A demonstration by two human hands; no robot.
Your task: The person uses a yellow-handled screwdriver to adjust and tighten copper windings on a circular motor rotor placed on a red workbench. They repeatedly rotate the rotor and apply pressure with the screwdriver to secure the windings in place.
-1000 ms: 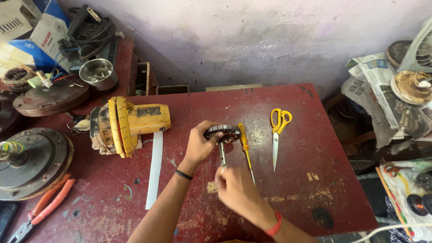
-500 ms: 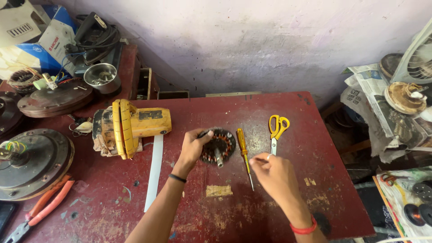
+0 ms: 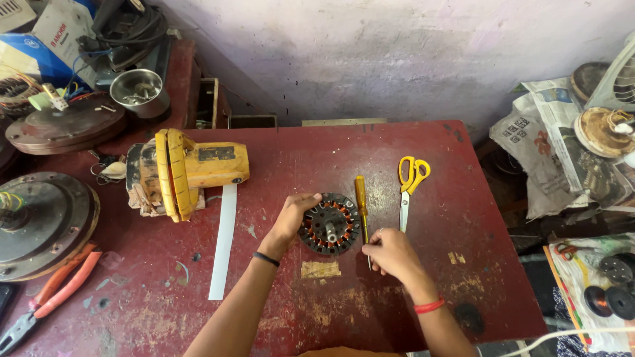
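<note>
Head view. Centre of the frame: the left hand curls over the left rim of a round dark motor stator with copper windings and a central shaft, which lies flat on the worn red table. The right hand, lower centre right, has its fingers closed on the metal shank of a yellow-handled screwdriver that lies just right of the stator, handle toward the wall. A pair of yellow-handled scissors lies further right, apart from both hands.

Risk, as a judgement: the screwdriver tip sits close to the windings; a slip could nick the copper wire, and the stator could slide, being steadied from one side only.

Surface and room: the table paint is chipped and stained. A yellow power tool rests at left centre beside a white flat strip; orange-handled pliers lie lower left by a round grey metal housing. A steel bowl stands upper left. A pale, scuffed wall runs along the top; crumpled newspaper fills the right edge.
</note>
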